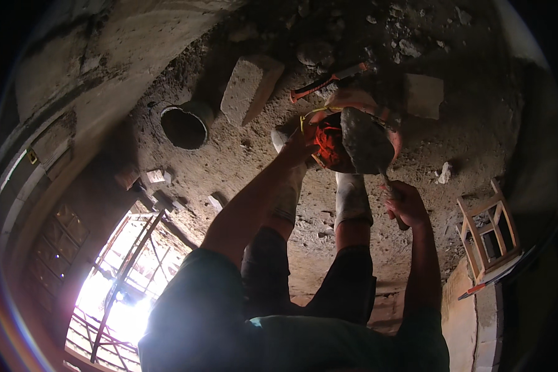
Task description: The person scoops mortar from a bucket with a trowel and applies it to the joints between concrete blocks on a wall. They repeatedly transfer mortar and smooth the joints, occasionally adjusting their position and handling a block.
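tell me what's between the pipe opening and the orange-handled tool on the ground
In the head view, a pale stone block lies tilted on the dirt floor between the round pipe opening and the orange-handled tool; it touches neither.

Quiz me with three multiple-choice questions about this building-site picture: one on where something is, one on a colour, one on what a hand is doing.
1. Where is the pipe opening?
A. left of the block
B. on the wooden stool
C. inside the bucket

2. The bucket is
A. blue
B. orange
C. white

3. The right hand
A. hangs empty
B. grips the trowel
C. holds the hammer

Answers:
1 A, it sits in the ground left of the block.
2 B, its rim and wall show orange.
3 B, fingers wrap the trowel's handle; the left hand is at the bucket's rim.
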`<state>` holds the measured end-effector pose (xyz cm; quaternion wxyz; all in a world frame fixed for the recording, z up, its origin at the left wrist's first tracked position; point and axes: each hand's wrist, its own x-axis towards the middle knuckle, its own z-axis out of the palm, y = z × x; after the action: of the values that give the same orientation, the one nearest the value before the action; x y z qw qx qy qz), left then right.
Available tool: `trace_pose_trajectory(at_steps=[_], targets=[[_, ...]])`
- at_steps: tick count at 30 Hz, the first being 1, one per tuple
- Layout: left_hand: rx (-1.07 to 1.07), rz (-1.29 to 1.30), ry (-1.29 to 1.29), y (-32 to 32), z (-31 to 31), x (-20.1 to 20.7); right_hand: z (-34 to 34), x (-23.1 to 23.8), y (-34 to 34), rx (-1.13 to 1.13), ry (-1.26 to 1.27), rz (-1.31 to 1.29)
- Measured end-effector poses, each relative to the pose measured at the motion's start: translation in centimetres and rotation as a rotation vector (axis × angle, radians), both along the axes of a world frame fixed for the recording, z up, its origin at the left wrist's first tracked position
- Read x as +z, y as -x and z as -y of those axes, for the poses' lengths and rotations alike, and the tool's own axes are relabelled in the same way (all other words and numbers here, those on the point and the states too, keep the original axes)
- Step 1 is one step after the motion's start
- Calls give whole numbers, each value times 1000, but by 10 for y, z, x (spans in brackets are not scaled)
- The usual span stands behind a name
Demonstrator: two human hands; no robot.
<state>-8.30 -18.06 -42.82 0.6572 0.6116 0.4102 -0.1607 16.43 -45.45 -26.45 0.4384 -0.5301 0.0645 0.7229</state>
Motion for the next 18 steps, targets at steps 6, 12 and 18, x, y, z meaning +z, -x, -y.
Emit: trace_pose_trajectory(at_steps=[6, 12, 18], targets=[[-211, -219, -1018, 3, -97, 28, -2, 10, 0, 20, 64, 37], [-423, -510, -1115, -56, -187, 31, -3, 15, 14, -76, 62, 5], [-408, -521, -914, -58, -198, 39, -23, 34, 14, -72, 89, 46]])
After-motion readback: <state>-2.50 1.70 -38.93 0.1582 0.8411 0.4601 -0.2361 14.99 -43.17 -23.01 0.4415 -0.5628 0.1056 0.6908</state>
